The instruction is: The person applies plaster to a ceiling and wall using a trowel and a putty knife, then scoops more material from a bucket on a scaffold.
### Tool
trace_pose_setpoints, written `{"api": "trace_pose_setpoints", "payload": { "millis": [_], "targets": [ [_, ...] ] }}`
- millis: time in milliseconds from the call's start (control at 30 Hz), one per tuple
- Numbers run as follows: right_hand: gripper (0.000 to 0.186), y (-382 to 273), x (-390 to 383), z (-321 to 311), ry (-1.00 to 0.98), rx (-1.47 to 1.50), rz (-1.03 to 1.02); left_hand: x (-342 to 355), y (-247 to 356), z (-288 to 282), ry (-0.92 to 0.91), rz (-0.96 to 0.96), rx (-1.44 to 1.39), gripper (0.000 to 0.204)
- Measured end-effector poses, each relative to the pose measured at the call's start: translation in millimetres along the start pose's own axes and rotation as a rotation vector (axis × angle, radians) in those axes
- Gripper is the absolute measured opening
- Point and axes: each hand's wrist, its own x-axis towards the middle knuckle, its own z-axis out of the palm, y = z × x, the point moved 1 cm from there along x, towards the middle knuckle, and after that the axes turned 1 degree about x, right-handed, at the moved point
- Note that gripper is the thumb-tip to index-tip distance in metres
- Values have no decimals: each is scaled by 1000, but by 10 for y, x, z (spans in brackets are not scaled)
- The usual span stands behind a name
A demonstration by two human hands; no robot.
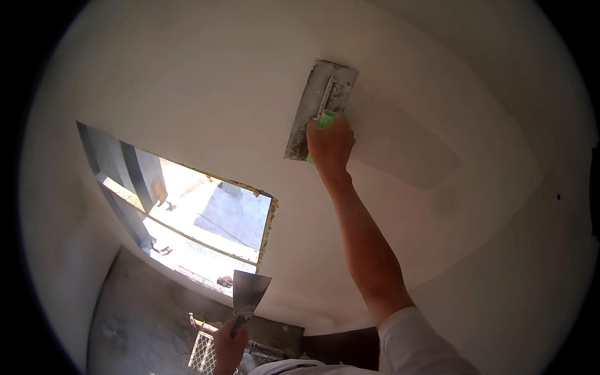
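With my right arm stretched up and forward, my right hand (330, 145) is closed round the green handle of a plastering trowel (304, 103). The trowel's rectangular metal blade, smeared with grey plaster, lies against the pale wall (400, 81), and a darker patch shows on the wall to its right. Low in the picture, my left hand (230, 347) grips a putty knife (251, 290) by its dark handle. Its wide blade points upward, below the window's right corner. I cannot tell whether any plaster is on that blade.
A bright window opening (206, 212) with rough, yellowish foam along its edges is on the left. Below it lies a dusty grey floor (140, 312). A metal mesh platform (201, 353) stands by my left hand. A dark reddish-brown surface (344, 350) shows at the bottom.
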Motion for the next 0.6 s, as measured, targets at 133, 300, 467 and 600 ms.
{"api": "trace_pose_setpoints", "payload": {
  "millis": [133, 300, 467, 600],
  "targets": [
    [24, -629, -101, 739, 42, 10, -39, 75, 189, 37, -39, -24, -38, 20],
    [23, -892, -227, 970, -383, 336, 8, -15, 129, -53, 18, 496, 216, 25],
    [25, -139, -787, 180, -854, 998, 313, -150, -159, -179, -224, 139, -218, 28],
    [41, 575, -1459, -821, -996, 1159, 642, -206, 162, -83, -593, -129, -481, 25]
  ]
}}
